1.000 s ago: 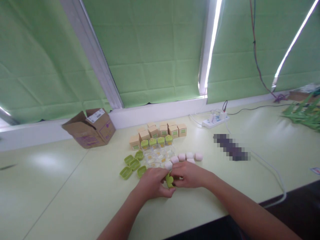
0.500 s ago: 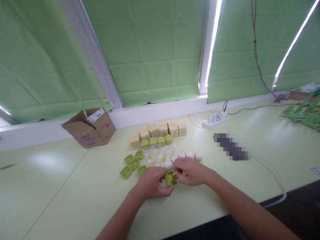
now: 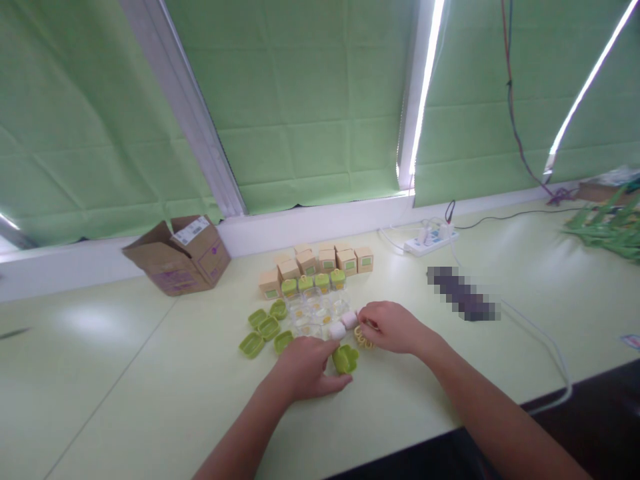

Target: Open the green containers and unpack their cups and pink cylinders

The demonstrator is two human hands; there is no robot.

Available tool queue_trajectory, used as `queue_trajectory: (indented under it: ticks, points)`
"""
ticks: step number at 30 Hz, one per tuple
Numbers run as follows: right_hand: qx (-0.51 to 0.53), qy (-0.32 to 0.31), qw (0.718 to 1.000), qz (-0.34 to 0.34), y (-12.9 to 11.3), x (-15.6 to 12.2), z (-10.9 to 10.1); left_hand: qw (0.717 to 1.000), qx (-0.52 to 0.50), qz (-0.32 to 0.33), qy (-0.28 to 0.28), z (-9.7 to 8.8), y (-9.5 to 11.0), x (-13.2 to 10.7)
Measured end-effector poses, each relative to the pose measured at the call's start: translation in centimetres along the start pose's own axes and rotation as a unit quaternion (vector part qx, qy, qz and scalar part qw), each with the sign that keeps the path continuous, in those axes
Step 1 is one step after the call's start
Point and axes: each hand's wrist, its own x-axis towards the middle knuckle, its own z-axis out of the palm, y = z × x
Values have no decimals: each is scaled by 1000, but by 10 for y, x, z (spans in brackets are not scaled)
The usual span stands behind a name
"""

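Where left grip [image 3: 309,368] curves, green cup [image 3: 345,359] inside

Table [image 3: 190,373], cups [image 3: 320,311] at centre: lidded containers [image 3: 314,285] at twelve o'clock, small boxes [image 3: 327,260] behind them; trays [image 3: 269,328] at nine; carton [image 3: 185,263] at ten; power strip [image 3: 431,243] at two; rings [image 3: 365,340] at four, by the right hand [image 3: 393,327]; open container [image 3: 345,360] at five, in the left hand [image 3: 310,368].
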Motion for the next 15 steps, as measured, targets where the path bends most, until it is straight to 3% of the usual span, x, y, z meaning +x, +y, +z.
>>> queue_trajectory:
  ticks: [6, 15]
  points:
    - [-35, -41, 999, 10, 0, 0, 0, 1000, 27, -5, 0, 0, 1, 0]
    - [-61, -41, 997, 13, 2, 0, 4, 1000, 25, 4, 2, -1, 1, -1]
